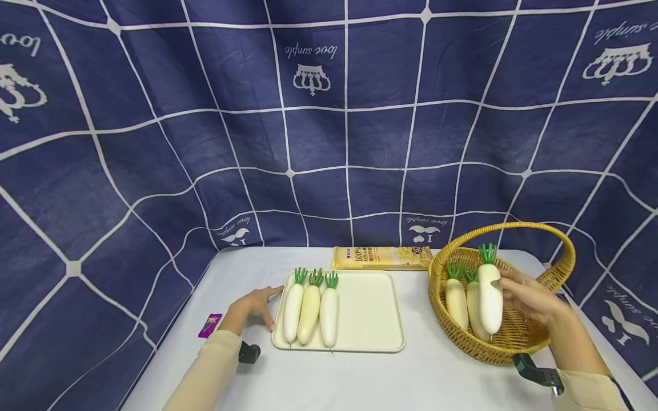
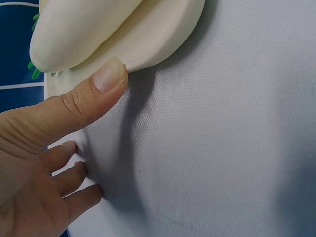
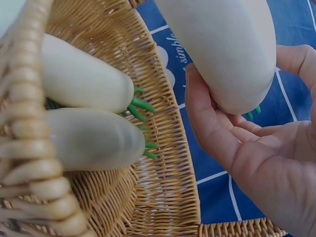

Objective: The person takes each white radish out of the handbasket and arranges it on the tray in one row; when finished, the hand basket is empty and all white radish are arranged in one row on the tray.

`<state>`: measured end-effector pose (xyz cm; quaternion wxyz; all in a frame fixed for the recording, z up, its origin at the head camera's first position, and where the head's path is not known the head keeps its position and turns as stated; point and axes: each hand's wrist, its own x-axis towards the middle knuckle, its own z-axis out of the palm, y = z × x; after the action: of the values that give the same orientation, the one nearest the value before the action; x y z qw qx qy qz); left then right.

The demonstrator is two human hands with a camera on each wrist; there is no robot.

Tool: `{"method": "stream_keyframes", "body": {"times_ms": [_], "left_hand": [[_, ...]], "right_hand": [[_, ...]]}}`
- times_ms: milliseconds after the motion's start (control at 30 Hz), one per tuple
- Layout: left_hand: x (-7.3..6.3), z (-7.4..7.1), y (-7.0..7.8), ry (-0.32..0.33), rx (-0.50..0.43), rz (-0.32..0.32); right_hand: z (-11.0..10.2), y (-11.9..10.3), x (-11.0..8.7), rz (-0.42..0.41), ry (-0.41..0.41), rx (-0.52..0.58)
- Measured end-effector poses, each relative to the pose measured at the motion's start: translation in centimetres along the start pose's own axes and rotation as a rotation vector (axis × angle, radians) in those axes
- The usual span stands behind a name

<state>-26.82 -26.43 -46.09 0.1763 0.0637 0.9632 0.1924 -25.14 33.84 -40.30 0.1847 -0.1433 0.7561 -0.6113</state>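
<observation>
My right hand (image 1: 529, 295) grips a white radish (image 1: 490, 299) with green stalks, holding it raised over the wicker basket (image 1: 506, 357). Thumb and fingers wrap its sides in the right wrist view. Two more radishes, one (image 3: 86, 74) above the other (image 3: 96, 140) in that view, lie inside the basket. At the tray's left side is my left hand (image 1: 254, 302), its fingers spread and holding nothing. Its thumb (image 2: 94, 94) touches the rim of the cream tray (image 1: 367, 311). White radishes (image 1: 293, 311) and a yellowish one (image 1: 309, 314) lie side by side on the tray's left part.
Behind the tray lies a long yellow food packet (image 1: 382, 258), reaching toward the basket. A small purple packet (image 1: 210, 325) is on the white table (image 1: 380, 382) at the left. The basket's tall handle (image 1: 514, 225) arches over it. A blue checked cloth (image 1: 319, 142) hangs behind.
</observation>
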Motion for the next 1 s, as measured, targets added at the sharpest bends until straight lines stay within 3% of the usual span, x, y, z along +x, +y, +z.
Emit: {"method": "stream_keyframes", "body": {"times_ms": [200,667,1000], "left_hand": [[0.0,0.0,0.0,-0.005,-0.003,-0.013],[-0.1,0.0,0.0,-0.001,-0.008,-0.006],[0.0,0.0,0.0,-0.008,-0.007,-0.027]], "right_hand": [[1.1,0.3,-0.6,0.043,0.07,-0.05],[2.6,0.5,-2.1,-0.087,0.039,-0.043],[3.8,0.3,-3.5,-0.035,0.073,-0.061]]}}
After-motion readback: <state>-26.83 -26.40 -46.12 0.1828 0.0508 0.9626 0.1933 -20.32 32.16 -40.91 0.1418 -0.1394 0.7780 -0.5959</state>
